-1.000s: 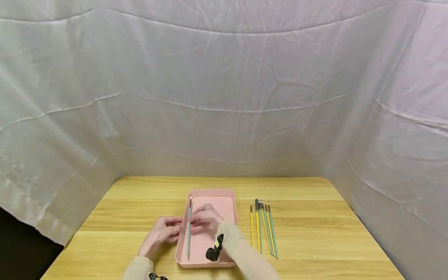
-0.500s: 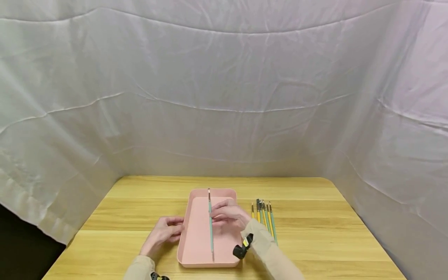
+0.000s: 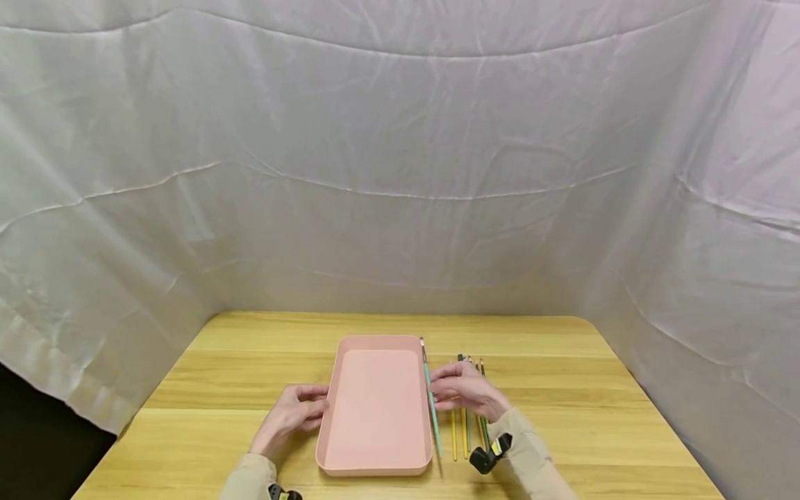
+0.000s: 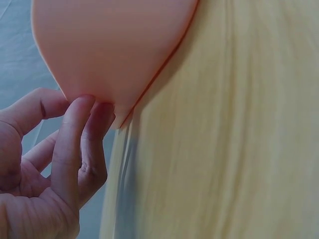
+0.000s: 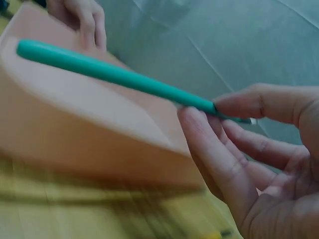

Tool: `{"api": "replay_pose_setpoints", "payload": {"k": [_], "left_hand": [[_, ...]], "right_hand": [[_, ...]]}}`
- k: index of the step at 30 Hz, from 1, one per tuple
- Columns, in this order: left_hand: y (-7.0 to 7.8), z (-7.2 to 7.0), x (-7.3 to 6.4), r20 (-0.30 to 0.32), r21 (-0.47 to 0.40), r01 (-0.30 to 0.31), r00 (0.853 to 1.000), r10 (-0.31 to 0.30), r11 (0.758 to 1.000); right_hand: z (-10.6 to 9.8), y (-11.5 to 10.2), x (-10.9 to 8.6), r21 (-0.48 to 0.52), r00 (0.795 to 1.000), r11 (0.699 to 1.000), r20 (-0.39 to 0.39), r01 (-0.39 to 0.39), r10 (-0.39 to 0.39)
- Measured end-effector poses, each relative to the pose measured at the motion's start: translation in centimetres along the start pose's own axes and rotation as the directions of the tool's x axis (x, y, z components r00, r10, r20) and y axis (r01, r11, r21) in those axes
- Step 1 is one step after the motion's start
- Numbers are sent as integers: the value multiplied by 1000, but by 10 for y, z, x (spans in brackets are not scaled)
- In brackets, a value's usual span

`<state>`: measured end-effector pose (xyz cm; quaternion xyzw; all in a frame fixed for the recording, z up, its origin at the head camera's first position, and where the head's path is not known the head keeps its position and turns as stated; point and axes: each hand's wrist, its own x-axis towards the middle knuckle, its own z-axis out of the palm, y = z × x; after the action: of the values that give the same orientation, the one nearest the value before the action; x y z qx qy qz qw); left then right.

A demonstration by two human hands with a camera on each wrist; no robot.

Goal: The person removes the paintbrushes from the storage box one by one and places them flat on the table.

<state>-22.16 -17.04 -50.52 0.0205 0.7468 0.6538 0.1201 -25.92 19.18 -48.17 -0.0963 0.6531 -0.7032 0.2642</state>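
Observation:
A teal-handled paintbrush [image 3: 435,417] is pinched between the thumb and fingers of my right hand [image 3: 465,387], bristles pointing away. It hangs along the right rim of the pink tray [image 3: 375,410]. In the right wrist view the teal handle [image 5: 99,69] slants across in front of the tray wall. My left hand [image 3: 294,415] touches the tray's left side with its fingertips, and none of them shows inside the tray. The left wrist view has these fingers [image 4: 79,129] against the pink outer wall [image 4: 114,50].
Several yellow- and teal-handled paintbrushes [image 3: 464,434] lie side by side on the wooden table [image 3: 562,410], partly hidden under my right hand and forearm. A grey cloth [image 3: 400,243] hangs behind and at both sides of the table.
My right hand has lifted the teal paintbrush from the tray's left side and carried it right, to the right rim. The left hand has stayed at the tray's left side.

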Motion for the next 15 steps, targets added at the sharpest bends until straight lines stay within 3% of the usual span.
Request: {"api": "replay_pose_setpoints", "payload": {"k": [9,15], "left_hand": [[-1,-1,1,1,12,-10,1000,10,1000],[-1,-1,0,8,-1,-11,1000,11,1000]], "right_hand": [[-41,12,-24,-1,1000,1000,12,25,-25],[-69,17,-40,-14,999,1000,-32,26,-26]]}}
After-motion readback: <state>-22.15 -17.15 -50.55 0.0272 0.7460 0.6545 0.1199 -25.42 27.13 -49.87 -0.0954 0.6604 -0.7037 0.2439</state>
